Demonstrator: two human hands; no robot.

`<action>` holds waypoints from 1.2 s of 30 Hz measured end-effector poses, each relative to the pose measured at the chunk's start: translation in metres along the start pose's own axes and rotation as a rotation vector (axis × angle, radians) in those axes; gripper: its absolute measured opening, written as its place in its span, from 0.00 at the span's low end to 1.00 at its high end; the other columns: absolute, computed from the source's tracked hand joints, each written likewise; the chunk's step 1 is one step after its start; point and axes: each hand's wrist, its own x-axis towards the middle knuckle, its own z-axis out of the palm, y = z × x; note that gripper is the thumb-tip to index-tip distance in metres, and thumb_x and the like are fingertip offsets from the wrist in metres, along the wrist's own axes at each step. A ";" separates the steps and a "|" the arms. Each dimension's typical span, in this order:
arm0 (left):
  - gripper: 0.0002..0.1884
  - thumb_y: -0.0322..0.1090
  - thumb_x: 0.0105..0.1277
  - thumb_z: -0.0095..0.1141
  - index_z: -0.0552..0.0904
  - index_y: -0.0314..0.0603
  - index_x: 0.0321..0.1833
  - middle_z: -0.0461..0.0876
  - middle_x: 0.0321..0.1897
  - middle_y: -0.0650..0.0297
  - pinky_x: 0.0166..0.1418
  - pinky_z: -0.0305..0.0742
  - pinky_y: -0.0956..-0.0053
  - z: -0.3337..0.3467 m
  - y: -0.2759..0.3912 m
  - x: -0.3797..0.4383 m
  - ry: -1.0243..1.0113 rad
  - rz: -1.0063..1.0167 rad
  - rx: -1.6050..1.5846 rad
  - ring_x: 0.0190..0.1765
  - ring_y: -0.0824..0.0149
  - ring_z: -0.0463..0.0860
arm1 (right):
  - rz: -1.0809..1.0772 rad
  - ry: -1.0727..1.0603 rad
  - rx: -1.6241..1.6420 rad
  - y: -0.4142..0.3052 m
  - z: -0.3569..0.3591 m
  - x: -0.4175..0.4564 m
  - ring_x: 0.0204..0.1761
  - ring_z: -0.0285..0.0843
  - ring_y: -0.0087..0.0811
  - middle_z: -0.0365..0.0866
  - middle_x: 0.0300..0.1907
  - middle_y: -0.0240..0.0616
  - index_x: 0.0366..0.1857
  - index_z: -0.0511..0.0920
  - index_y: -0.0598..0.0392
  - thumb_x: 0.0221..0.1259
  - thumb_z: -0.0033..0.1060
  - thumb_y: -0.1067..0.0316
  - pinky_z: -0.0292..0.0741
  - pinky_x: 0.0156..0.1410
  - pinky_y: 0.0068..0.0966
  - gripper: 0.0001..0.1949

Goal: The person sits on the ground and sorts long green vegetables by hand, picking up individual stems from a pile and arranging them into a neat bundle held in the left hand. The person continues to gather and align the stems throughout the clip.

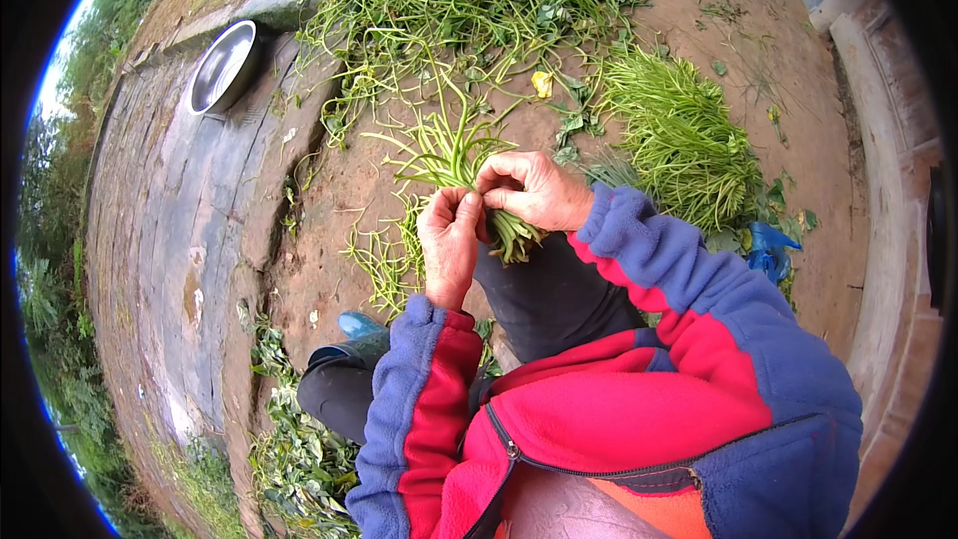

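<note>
A bundle of long green leaf stalks [456, 153] lies across my dark-trousered knee, its loose tips fanning out ahead and its cut ends [513, 236] towards me. At the bundle's middle, my left hand [451, 236] pinches with thumb and fingers from the near left side. My right hand [535, 189] curls over the bundle from the right, its fingertips meeting those of the left. Whatever thin piece sits between the fingertips is too small to make out. Below the hands, a smaller lot of loose stalks [385, 262] rests on the soil.
A large heap of tangled vines [486, 0] spreads ahead. Trimmed stalks form a pile [681, 135] at right, with a blue plastic bag [769, 251] beside it. Stripped leaves [299, 449] lie at lower left. A metal basin [223, 67] stands on wet paving [224, 165].
</note>
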 end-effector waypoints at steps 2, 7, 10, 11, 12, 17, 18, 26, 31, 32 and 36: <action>0.04 0.27 0.60 0.48 0.72 0.34 0.30 0.71 0.18 0.68 0.21 0.63 0.86 0.000 0.000 0.000 -0.019 0.015 0.025 0.18 0.79 0.67 | -0.007 0.011 0.024 0.007 -0.001 0.001 0.33 0.70 0.18 0.74 0.27 0.29 0.31 0.72 0.59 0.52 0.52 0.76 0.70 0.41 0.18 0.04; 0.05 0.29 0.61 0.49 0.71 0.35 0.29 0.71 0.17 0.68 0.21 0.63 0.85 -0.002 0.001 0.000 -0.007 -0.004 -0.054 0.17 0.78 0.67 | 0.071 -0.073 0.448 0.015 -0.006 0.001 0.36 0.70 0.19 0.73 0.28 0.30 0.31 0.69 0.57 0.55 0.50 0.75 0.68 0.45 0.17 0.03; 0.05 0.29 0.61 0.48 0.70 0.35 0.29 0.71 0.17 0.67 0.21 0.64 0.85 -0.001 -0.001 0.001 0.000 -0.006 -0.072 0.17 0.78 0.67 | 0.108 -0.124 0.558 0.014 -0.009 0.003 0.34 0.71 0.21 0.74 0.29 0.32 0.33 0.68 0.58 0.56 0.48 0.75 0.69 0.44 0.17 0.03; 0.05 0.29 0.61 0.47 0.70 0.35 0.29 0.71 0.17 0.67 0.21 0.64 0.85 0.000 -0.001 0.000 0.006 -0.010 -0.079 0.17 0.78 0.67 | 0.112 -0.116 0.531 0.015 -0.010 0.003 0.34 0.71 0.21 0.74 0.29 0.33 0.33 0.68 0.58 0.56 0.49 0.75 0.69 0.43 0.17 0.03; 0.05 0.29 0.62 0.47 0.70 0.36 0.29 0.71 0.17 0.67 0.21 0.64 0.85 0.000 -0.002 0.000 0.011 -0.013 -0.087 0.17 0.78 0.67 | 0.115 -0.108 0.504 0.016 -0.010 0.003 0.33 0.72 0.20 0.74 0.29 0.33 0.32 0.68 0.58 0.56 0.49 0.75 0.70 0.42 0.17 0.03; 0.06 0.30 0.61 0.48 0.70 0.36 0.29 0.72 0.17 0.66 0.21 0.65 0.84 -0.001 -0.002 0.000 0.045 -0.005 -0.098 0.17 0.77 0.67 | 0.142 -0.031 0.362 0.013 -0.010 0.005 0.30 0.73 0.20 0.75 0.26 0.33 0.30 0.70 0.59 0.54 0.52 0.75 0.71 0.38 0.16 0.03; 0.06 0.30 0.61 0.47 0.70 0.36 0.29 0.72 0.17 0.66 0.20 0.65 0.84 -0.002 -0.002 -0.001 0.046 0.001 -0.086 0.17 0.77 0.67 | 0.158 -0.016 0.339 0.015 -0.013 0.005 0.30 0.73 0.20 0.76 0.26 0.33 0.29 0.70 0.59 0.54 0.52 0.75 0.71 0.38 0.16 0.02; 0.05 0.29 0.62 0.47 0.71 0.35 0.30 0.72 0.17 0.67 0.22 0.62 0.85 0.000 0.000 -0.005 0.015 0.077 0.071 0.18 0.78 0.67 | 0.181 0.027 0.577 0.003 -0.009 0.002 0.29 0.74 0.21 0.77 0.26 0.33 0.30 0.73 0.59 0.53 0.55 0.72 0.70 0.37 0.16 0.04; 0.05 0.29 0.62 0.46 0.71 0.36 0.30 0.71 0.17 0.68 0.21 0.62 0.86 0.003 -0.001 -0.003 0.033 0.063 0.080 0.18 0.79 0.66 | 0.197 0.041 0.513 0.010 -0.016 -0.004 0.34 0.73 0.19 0.78 0.34 0.34 0.42 0.73 0.61 0.57 0.50 0.69 0.69 0.40 0.16 0.11; 0.05 0.29 0.62 0.46 0.71 0.37 0.30 0.70 0.17 0.69 0.21 0.62 0.86 0.004 -0.001 -0.003 0.035 0.062 0.079 0.18 0.79 0.66 | 0.170 0.033 0.468 0.018 -0.018 -0.006 0.36 0.71 0.19 0.78 0.37 0.34 0.45 0.73 0.61 0.58 0.48 0.69 0.68 0.41 0.16 0.13; 0.05 0.29 0.62 0.46 0.70 0.37 0.30 0.70 0.17 0.68 0.21 0.62 0.86 0.002 -0.003 -0.003 0.031 0.076 0.068 0.18 0.79 0.66 | 0.148 -0.002 0.333 0.026 -0.028 -0.020 0.40 0.72 0.21 0.78 0.37 0.34 0.42 0.75 0.61 0.56 0.51 0.72 0.68 0.48 0.18 0.11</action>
